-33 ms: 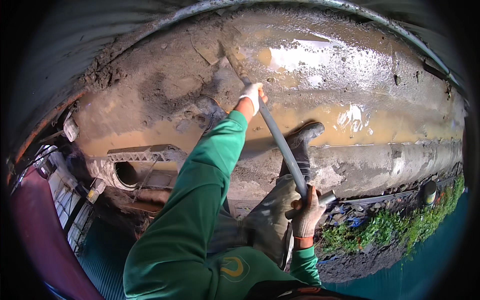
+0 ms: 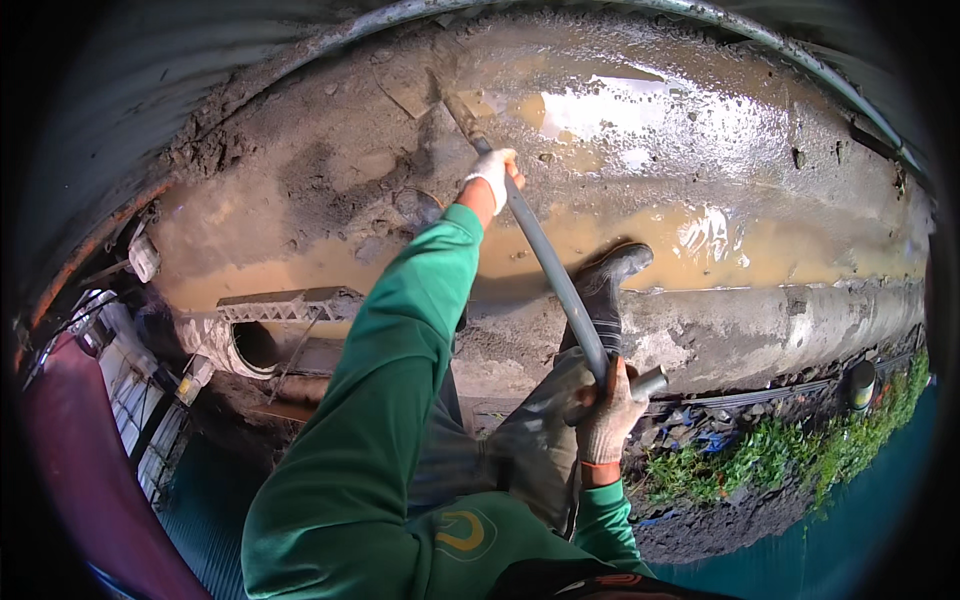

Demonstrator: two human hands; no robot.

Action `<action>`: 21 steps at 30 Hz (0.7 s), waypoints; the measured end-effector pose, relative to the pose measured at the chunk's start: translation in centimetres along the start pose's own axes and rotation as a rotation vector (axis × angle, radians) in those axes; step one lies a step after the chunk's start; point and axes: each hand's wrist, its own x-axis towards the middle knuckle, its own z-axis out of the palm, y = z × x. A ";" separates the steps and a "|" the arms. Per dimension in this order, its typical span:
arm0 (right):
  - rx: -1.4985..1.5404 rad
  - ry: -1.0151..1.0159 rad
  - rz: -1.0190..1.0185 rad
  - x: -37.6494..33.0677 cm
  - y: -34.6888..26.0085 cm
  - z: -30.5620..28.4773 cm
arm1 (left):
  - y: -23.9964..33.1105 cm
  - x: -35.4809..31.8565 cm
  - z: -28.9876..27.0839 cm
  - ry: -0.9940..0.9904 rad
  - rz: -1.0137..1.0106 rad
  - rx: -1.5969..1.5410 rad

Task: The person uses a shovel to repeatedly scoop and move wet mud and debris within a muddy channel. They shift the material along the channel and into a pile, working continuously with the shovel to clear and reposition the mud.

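Note:
Both of my hands, in whitish work gloves, are closed on a long grey shovel (image 2: 550, 258) with a T-shaped handle. My left hand (image 2: 492, 178) wraps the shaft well forward, arm stretched out. At the near end, my right hand (image 2: 610, 415) grips the T-handle beside my thigh. The shaft slants away to the far left, and its muddy lower end reaches into wet mud (image 2: 330, 190). Mud coats that end, so the blade's outline is hard to make out. My right boot (image 2: 620, 262) rests at the edge of brown water; my sleeve largely hides the left leg.
Brown water (image 2: 570, 240) lies along a concrete ledge (image 2: 750, 325). At left are a round pipe opening (image 2: 255, 345) and a muddy slotted block (image 2: 290, 305). A metal rail (image 2: 800, 60) curves along the far side. Green plants (image 2: 765, 460) and rubble lie at right.
My left hand and the shaft have shifted slightly farther away and to the left. The T-handle has turned a little in my right hand, which stays near my thigh.

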 end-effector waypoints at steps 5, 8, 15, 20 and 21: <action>-0.353 0.119 -0.252 -3.0 3.5 -0.4 | -0.9 0.7 -5.4 -0.148 -0.032 -0.044; -0.444 -0.039 -0.377 -4.3 4.1 -5.0 | -4.0 -2.5 -5.9 -0.284 -0.137 -0.416; -0.908 -0.341 -0.928 -1.1 2.7 -13.6 | -6.7 -7.8 -3.4 -0.512 -0.160 -0.722; -0.414 0.021 -0.363 -2.4 -1.4 -18.1 | -13.7 -9.9 5.2 -0.319 -0.076 -0.525; -0.141 0.116 -0.190 -2.8 -2.9 -18.7 | -15.0 -10.3 7.7 -0.284 -0.100 -0.469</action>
